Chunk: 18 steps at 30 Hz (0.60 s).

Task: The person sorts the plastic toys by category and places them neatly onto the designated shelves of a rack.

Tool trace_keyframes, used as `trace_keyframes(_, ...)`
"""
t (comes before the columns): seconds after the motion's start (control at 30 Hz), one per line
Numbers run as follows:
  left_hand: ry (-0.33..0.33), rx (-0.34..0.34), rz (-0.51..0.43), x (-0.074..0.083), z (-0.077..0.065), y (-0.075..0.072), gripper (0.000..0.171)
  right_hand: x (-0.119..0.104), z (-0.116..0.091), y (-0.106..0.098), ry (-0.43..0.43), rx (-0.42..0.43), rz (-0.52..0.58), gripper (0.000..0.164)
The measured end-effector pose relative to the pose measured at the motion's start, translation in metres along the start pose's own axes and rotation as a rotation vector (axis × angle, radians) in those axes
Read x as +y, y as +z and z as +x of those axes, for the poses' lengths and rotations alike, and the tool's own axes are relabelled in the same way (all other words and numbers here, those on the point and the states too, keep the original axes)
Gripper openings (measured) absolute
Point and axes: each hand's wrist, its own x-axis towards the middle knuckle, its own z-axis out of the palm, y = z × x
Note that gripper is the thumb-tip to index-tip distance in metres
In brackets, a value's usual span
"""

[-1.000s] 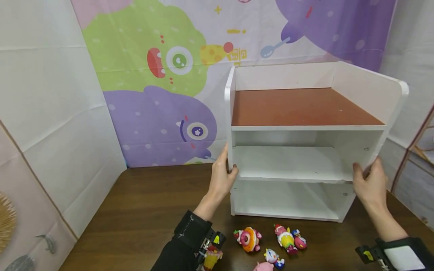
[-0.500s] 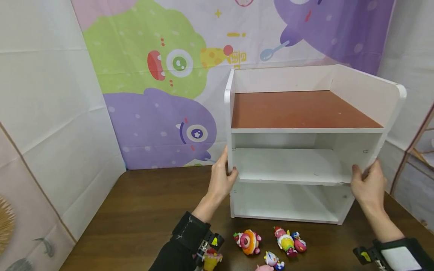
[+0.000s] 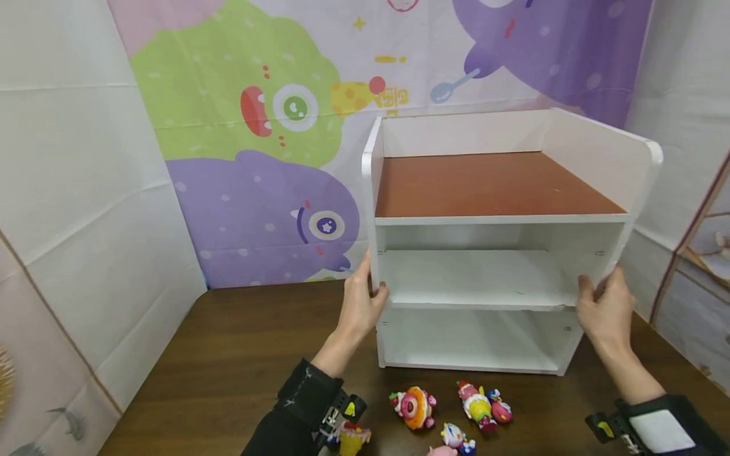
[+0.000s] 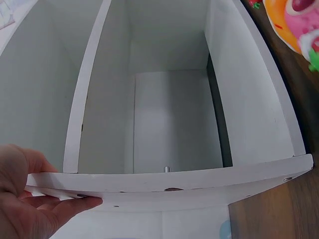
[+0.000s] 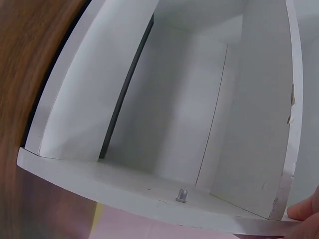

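A white shelf unit (image 3: 502,220) with a brown top board stands upright on the dark wooden table. My left hand (image 3: 359,304) grips its left side panel at mid height, thumb on the front edge and fingers along the outer face; the left wrist view shows this hand (image 4: 30,194) wrapped over the panel edge. On the opposite side panel my right hand (image 3: 607,310) holds on with the thumb inside. Only some fingers of the right hand (image 5: 306,214) show in the right wrist view. A small metal shelf pin (image 5: 182,195) sticks out inside the unit.
Several small toy figures lie in front of the unit: an orange and pink one (image 3: 413,407), a yellow and pink one (image 3: 478,406), a white and blue one (image 3: 458,438). A yellow one (image 3: 353,439) is beside my left wrist. A cartoon cloth (image 3: 256,139) hangs behind.
The unit and both hands appear slightly further left in the head view, and the background has shifted left too. Both hands keep their hold on the side panels. The toys stay in place.
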Motion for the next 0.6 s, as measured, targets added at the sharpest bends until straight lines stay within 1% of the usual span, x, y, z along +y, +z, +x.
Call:
trace_keyframes(0.13,0.008,0.019,0.022,-0.004,-0.003,-0.008,0.073,-0.004,-0.004,0.007,-0.029,0.002,0.006,0.025)
trace_keyframes(0.33,0.003,0.040,0.045,-0.008,-0.006,-0.018,0.068,-0.011,-0.007,0.015,-0.031,-0.031,0.070,0.030)
trace_keyframes(0.53,0.004,0.054,0.063,-0.012,-0.010,-0.030,0.069,-0.021,-0.010,0.024,-0.041,-0.045,0.082,0.025)
trace_keyframes(0.6,-0.002,0.058,0.064,-0.013,-0.011,-0.035,0.069,-0.024,-0.011,0.028,-0.049,-0.056,0.098,0.026)
